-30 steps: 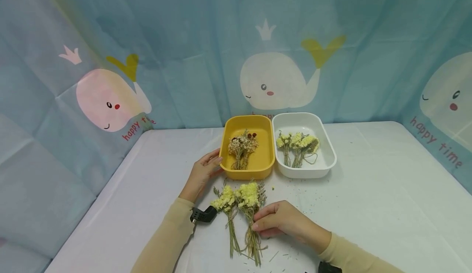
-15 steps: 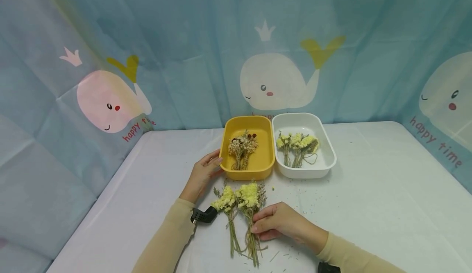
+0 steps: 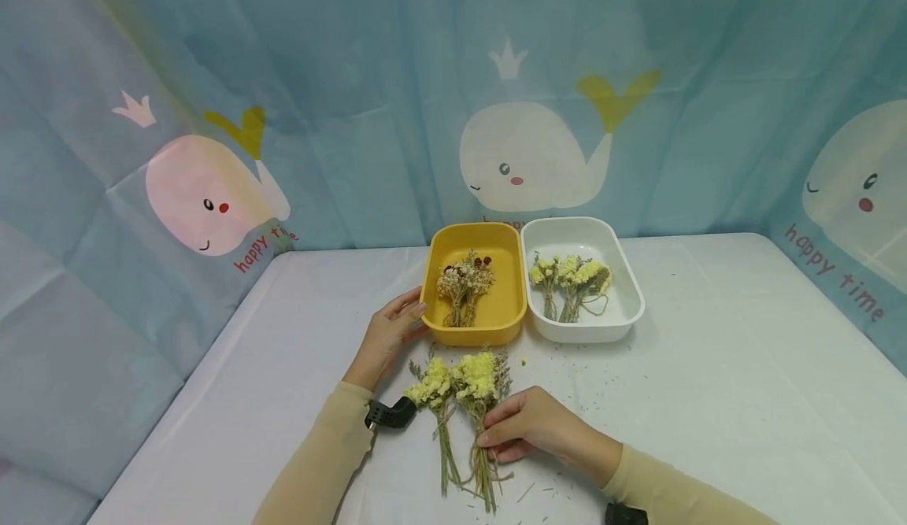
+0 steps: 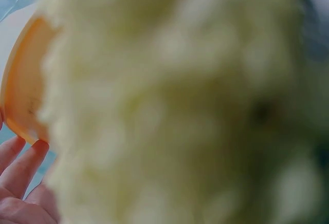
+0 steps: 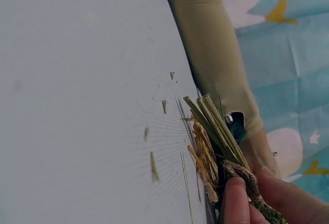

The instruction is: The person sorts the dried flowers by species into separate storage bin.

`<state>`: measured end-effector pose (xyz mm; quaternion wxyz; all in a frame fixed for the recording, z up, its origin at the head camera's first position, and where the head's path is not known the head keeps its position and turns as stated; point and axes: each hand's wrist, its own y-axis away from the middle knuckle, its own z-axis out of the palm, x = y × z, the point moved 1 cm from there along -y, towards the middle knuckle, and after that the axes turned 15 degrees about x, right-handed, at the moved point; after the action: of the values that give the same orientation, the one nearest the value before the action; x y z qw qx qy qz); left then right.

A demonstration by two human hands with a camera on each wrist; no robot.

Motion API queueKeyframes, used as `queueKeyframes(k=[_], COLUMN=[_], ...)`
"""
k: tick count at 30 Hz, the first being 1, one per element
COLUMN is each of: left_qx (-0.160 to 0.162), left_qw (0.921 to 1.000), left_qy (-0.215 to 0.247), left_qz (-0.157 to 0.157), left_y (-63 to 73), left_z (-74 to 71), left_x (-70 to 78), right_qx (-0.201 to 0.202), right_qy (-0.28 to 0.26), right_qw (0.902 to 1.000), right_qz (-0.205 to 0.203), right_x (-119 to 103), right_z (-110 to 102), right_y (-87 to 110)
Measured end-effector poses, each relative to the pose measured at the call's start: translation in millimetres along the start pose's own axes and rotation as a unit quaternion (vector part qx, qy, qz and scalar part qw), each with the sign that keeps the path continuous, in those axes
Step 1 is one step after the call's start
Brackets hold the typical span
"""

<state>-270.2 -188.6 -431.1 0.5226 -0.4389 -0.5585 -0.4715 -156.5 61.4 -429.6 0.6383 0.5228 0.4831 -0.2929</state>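
Observation:
My right hand point(image 3: 534, 430) pinches the stems of a yellow dried flower bouquet point(image 3: 478, 377) just where the twine goes round them. In the right wrist view, thumb and fingertips press on the twine point(image 5: 239, 171) below the cut stem ends point(image 5: 218, 126). A second yellow bouquet point(image 3: 434, 387) lies to its left on the table. My left hand point(image 3: 388, 332) touches the left side of the yellow tray point(image 3: 510, 273), fingers nearly straight against its wall. Blurred yellow petals point(image 4: 169, 111) cover most of the left wrist view.
Inside the yellow tray lie dried bouquets point(image 3: 464, 289) with pale and dark red heads. Beside it stands a white tray point(image 3: 623, 297) with several yellow bouquets point(image 3: 570, 277). Stem bits point(image 3: 526, 493) and crumbs litter the white table point(image 3: 708, 399). A blue whale-print curtain point(image 3: 368, 116) hangs behind.
My right hand has shifted very slightly to the left, still pinching the bouquet's stems. The left hand and both trays stay where they were.

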Motion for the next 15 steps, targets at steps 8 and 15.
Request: queueKeyframes(k=[8,15], left_qx=[0.000,0.000], left_qw=[1.0000,1.0000], left_qy=[0.005,-0.001], left_qz=[-0.007,-0.002], left_y=[1.2,0.5], left_z=[-1.2,-0.6], left_x=[-0.5,1.1], right_qx=[-0.004,-0.007], right_qy=[-0.015,-0.021], right_qw=[0.9999,0.9997], right_qz=[0.004,0.007], right_x=[-0.2,-0.3], right_z=[1.7,0.3], right_y=[2.0,2.4])
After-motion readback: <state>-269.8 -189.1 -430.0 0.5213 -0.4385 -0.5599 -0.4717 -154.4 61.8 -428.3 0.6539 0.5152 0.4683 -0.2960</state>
